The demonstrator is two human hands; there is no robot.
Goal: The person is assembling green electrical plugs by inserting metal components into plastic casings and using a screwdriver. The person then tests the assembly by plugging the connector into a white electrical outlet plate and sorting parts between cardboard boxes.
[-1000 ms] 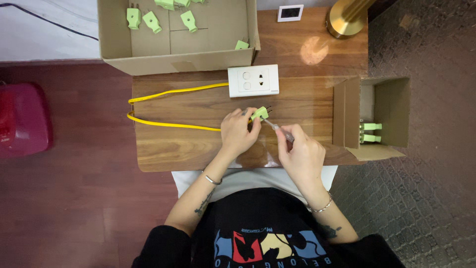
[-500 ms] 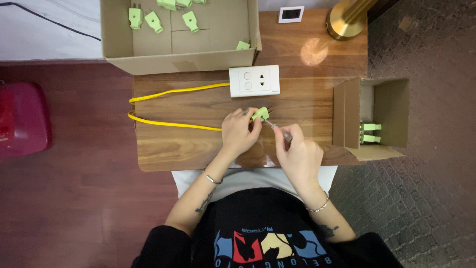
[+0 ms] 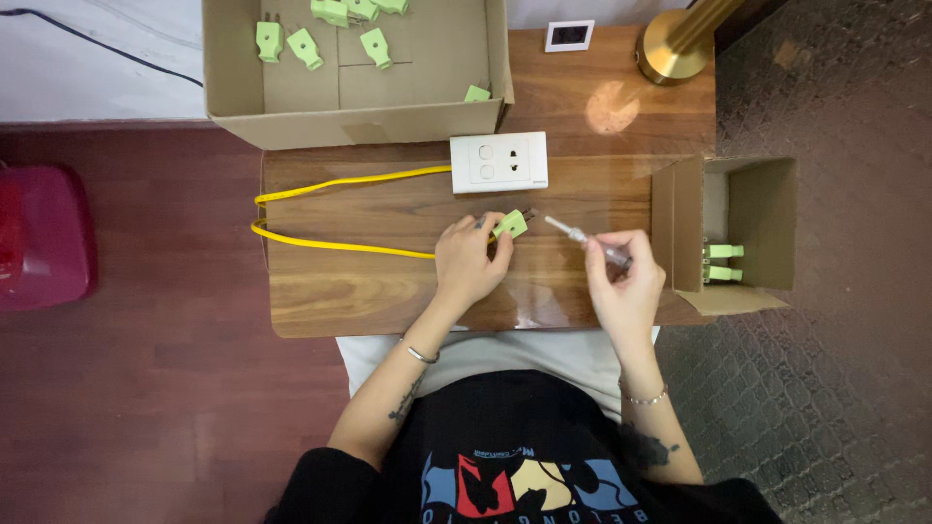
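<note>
— What do the two hands have?

— The left hand (image 3: 470,260) is curled over a small green plug (image 3: 512,225), pinching it at the fingertips against the bench (image 3: 330,291); its prongs point away from the person, though they are too small to count. The right hand (image 3: 626,281) is closed around a slim clear-handled screwdriver (image 3: 587,240), whose tip juts out toward the plug without reaching it — the two are near, not touching.

— And the yellow line?

— A yellow cable (image 3: 340,245) runs out to the far side of the left hand, loops at the bench edge and comes back to a white socket plate (image 3: 499,162) lying just beyond the left hand. Where the cable meets the plug is hidden under the fingers, so I cannot tell whether it is joined.

— What else is about?

— Beyond the socket plate sits a large open cardboard box (image 3: 359,121) with more green plugs, its far end cut off by the frame. Just outside the right hand stands a smaller cardboard box (image 3: 767,223) on its side, with two green plugs (image 3: 722,262) in it, partly masked by a flap. Farther off, a brass lamp base (image 3: 672,53) is cropped at the top, and a red object (image 3: 44,238) on the floor is cut off well away from the left hand.
</note>
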